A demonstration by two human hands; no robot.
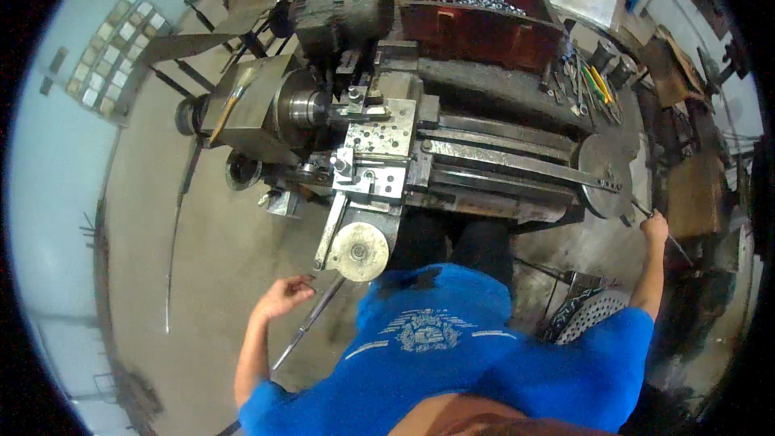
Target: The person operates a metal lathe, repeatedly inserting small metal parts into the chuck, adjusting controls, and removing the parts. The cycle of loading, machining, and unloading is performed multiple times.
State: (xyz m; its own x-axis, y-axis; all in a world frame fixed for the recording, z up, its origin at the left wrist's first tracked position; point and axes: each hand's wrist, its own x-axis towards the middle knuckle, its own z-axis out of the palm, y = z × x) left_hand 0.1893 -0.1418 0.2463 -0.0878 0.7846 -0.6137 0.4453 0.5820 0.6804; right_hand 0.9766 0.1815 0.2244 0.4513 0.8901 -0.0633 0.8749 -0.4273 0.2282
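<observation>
The two hands of the person are well apart. The right hand (655, 228) is closed around a thin metal rod (682, 253), near the big round disc (605, 157) at the right end of the lathe. The left hand (282, 299) seems to hold nothing: its fingers are loosely bent in the air, just beside the long lever (305, 328) that goes down from the pale round wheel (358, 252). Whether a fingertip touches this lever, one cannot tell.

The lathe itself stands in front of the person. Its drilled slide plate (387, 127) lies to the right of the bright spindle (308, 107), and the tool holder (342, 165) is mounted on the nearer part of the plate.

As for how far the work is, the setting-up appears to be done, since the holder is in its place; the operating by rod and lever is probably in progress. If a piece sits in the spindle, it is too small to see. Many small metal parts (486, 3) lie in the dark red box (483, 39) behind (finished or waiting, this the view does not say), so how many are left remains unknown.
</observation>
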